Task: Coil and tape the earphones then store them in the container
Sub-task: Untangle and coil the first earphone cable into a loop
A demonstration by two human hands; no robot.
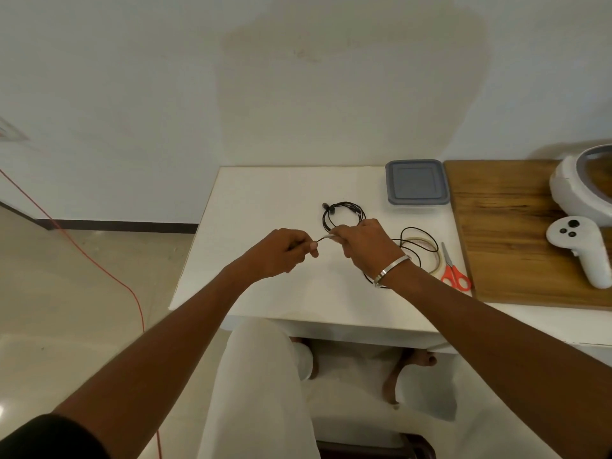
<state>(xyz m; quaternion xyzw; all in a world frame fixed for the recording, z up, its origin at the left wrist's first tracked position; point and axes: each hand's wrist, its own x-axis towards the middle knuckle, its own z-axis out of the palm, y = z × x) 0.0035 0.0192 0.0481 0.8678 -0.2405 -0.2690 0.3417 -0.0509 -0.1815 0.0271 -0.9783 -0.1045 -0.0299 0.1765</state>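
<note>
Black earphones (342, 213) lie partly coiled on the white table (265, 200), their cable running on to loose loops (418, 241) at the right. My left hand (284, 251) pinches a short stretch of the cable. My right hand (362, 241) pinches the same stretch close by, where a pale piece of tape seems wrapped round the cable. A roll of clear tape (429, 256) lies under the loose loops. The grey lidded container (416, 182) stands shut at the table's far right.
Red-handled scissors (454, 271) lie beside the tape roll. A wooden board (516, 233) at the right carries a white controller (579, 248) and a white headset (584, 183). A red cord (99, 266) runs across the floor at the left. My knees are under the table's near edge.
</note>
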